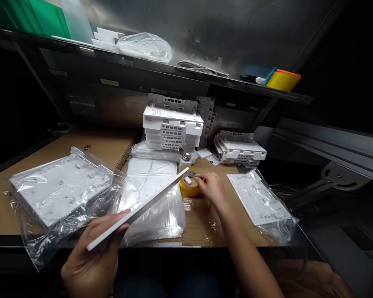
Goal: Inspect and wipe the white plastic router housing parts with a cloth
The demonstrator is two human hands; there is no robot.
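My left hand (95,248) grips a thin white plastic panel (139,210), tilted edge-on to me above the table's front. My right hand (213,188) reaches over a roll of yellow tape (189,189), its fingers pinched together at the roll's far right side. A grey metal-looking piece lies at those fingertips, and small orange-red bits show around the hand; what it holds I cannot make out. Inside the roll's ring lies a small white piece (187,180). Beneath the panel spreads a stack of clear plastic bags (164,211).
Bagged white panels lie at left (62,186) and right (261,203). Behind stand a tall stack of white plastic housings (173,124), a shorter stack (240,149) and a small metal-topped bottle (185,160). A shelf (136,66) crosses overhead, bearing a yellow container (282,81).
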